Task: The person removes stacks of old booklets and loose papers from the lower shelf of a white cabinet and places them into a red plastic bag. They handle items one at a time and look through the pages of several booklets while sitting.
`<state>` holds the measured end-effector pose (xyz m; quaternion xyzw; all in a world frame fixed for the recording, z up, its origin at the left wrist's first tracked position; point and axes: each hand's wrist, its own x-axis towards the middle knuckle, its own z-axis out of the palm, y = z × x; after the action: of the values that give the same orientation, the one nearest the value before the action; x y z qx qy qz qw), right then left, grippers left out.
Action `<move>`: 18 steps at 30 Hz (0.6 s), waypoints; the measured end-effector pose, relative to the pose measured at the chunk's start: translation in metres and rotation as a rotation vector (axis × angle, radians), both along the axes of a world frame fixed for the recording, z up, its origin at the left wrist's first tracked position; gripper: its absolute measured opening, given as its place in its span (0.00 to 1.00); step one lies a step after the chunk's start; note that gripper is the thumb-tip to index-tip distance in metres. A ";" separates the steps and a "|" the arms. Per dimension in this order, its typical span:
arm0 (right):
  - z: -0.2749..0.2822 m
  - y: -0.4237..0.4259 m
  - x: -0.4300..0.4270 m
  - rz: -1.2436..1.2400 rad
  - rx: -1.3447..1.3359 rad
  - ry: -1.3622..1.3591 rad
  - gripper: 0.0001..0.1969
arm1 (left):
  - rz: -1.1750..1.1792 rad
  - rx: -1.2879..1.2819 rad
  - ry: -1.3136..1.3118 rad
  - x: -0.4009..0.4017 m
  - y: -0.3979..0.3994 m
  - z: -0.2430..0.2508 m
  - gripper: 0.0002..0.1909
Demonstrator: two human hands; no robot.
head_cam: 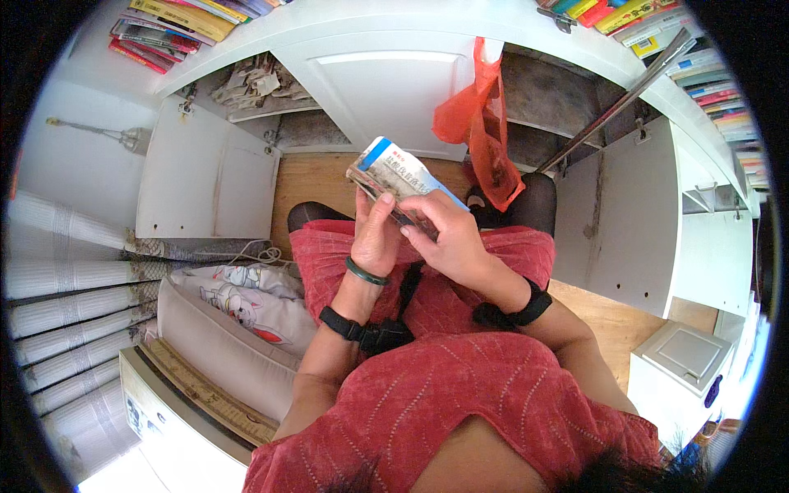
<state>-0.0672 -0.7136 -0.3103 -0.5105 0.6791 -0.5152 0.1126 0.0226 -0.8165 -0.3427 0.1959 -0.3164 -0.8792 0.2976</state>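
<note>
Both my hands grip a soiled white and blue medicine box (394, 161) over my lap. My left hand (377, 229) holds its near side, the thumb pressed along the edge. Across the near right end, my right hand (447, 231) has its thumb and fingers on the box, hiding part of it. Brown stains cover the box's side and lower face, and it bears printed writing. Just beyond hangs a red plastic bag (487, 123) from the top of a white cabinet door (388, 80).
Open cabinet doors stand at left (203, 172) and right (616, 215). Stained papers (259, 80) fill the left compartment. A metal pole (616, 98) leans at right. Books (179, 31) line the shelf above. A cushion (228, 339) lies at left, a white bin (672, 363) at right.
</note>
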 end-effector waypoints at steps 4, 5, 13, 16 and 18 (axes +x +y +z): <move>0.010 0.003 -0.011 0.049 0.088 -0.329 0.12 | -0.046 0.074 0.059 0.002 0.001 -0.001 0.30; 0.009 0.003 -0.013 0.051 0.090 -0.330 0.12 | -0.055 0.078 0.066 0.002 0.001 -0.002 0.30; -0.003 0.004 -0.039 -0.006 0.098 -0.147 0.07 | -0.029 0.098 0.040 0.002 0.000 -0.006 0.24; -0.006 0.006 -0.052 0.007 0.138 -0.345 0.07 | -0.079 0.195 0.001 0.003 0.000 -0.004 0.20; -0.011 0.007 -0.056 0.050 0.183 -0.649 0.08 | -0.068 0.191 -0.029 0.004 0.001 -0.005 0.18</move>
<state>-0.1233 -0.7066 -0.3218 -0.3243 0.6386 -0.5849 0.3808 0.0265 -0.8153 -0.3475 0.2253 -0.2420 -0.9120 0.2429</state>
